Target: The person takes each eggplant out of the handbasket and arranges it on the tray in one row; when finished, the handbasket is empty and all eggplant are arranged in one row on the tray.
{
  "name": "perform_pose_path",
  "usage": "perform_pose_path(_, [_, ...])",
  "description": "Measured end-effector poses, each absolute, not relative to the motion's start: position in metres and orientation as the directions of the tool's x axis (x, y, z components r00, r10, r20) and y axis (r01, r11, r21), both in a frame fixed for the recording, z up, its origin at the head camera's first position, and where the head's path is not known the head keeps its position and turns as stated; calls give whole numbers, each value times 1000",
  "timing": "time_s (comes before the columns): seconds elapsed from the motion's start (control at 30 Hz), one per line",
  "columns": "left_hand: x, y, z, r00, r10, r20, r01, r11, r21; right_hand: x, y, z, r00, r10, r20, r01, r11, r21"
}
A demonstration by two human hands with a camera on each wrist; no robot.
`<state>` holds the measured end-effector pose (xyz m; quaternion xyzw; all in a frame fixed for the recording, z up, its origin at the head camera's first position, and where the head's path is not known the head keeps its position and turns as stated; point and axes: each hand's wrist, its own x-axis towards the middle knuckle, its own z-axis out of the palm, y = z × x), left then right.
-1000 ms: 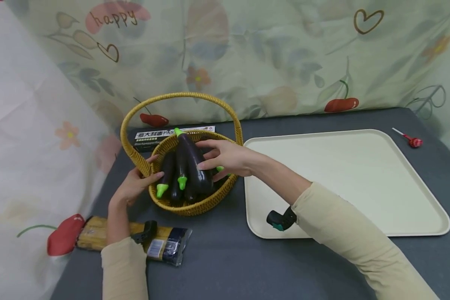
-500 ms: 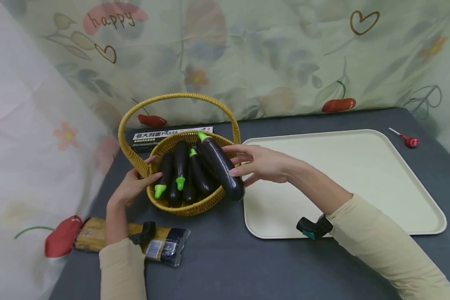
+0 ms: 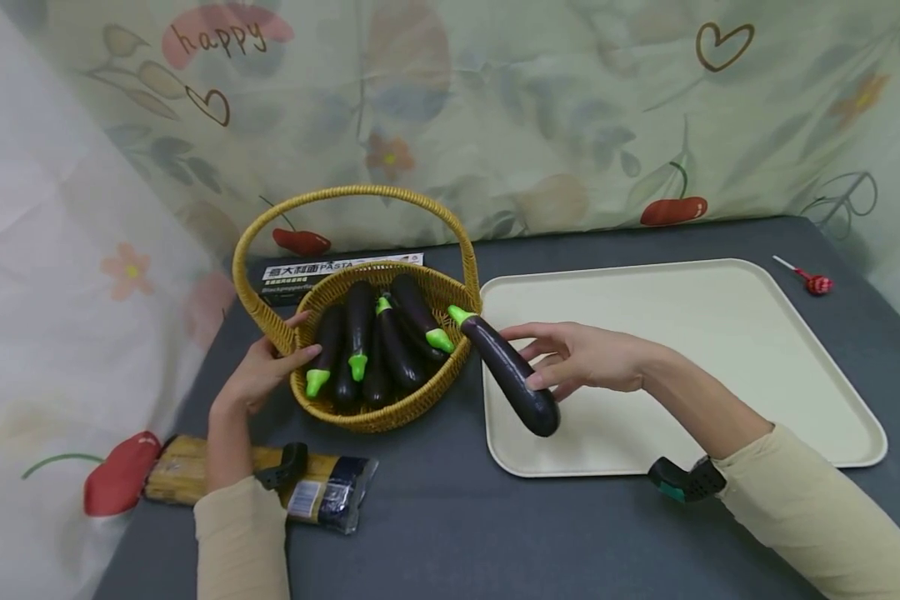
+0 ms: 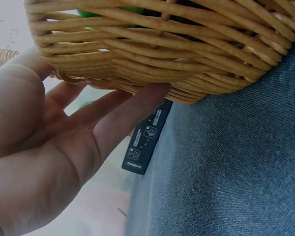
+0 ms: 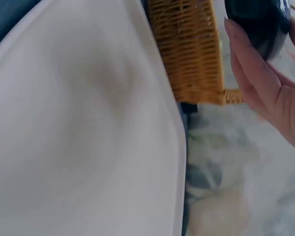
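Observation:
My right hand (image 3: 581,358) pinches a dark purple eggplant (image 3: 512,375) with a bright green stem, holding it tilted above the left part of the white tray (image 3: 690,333). In the right wrist view its dark end (image 5: 259,22) shows between the thumb and fingers. My left hand (image 3: 266,367) grips the left rim of the yellow wicker basket (image 3: 390,421), thumb over the rim. The left wrist view shows its fingers (image 4: 123,115) against the outside of the woven wall (image 4: 152,54). Several more eggplants (image 3: 401,350) lie inside the basket.
A pasta packet (image 3: 330,492) lies under my left forearm at the front left. Behind the basket is a black pasta box (image 3: 288,283). A red lollipop (image 3: 817,285) lies right of the tray. A printed cloth (image 3: 495,125) hangs along the back.
My right hand has lifted one eggplant out of the basket and carried it rightward over the tray's left edge. The left hand has stayed on the basket rim.

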<state>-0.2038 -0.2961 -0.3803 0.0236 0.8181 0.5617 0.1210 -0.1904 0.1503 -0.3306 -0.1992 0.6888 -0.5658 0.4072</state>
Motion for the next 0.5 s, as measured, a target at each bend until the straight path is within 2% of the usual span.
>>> perform_pose_path(0.2, [-205,-296,-379,-968,184,-170,-94,362,927,-190,173,-346,-597,-708,-378,184,337,-923])
perform_pose_path(0.5, [-205,-295,-381,-971,175,-164,-93,357,930,-211,175,-374,-694,-571,-438,297,328,-897])
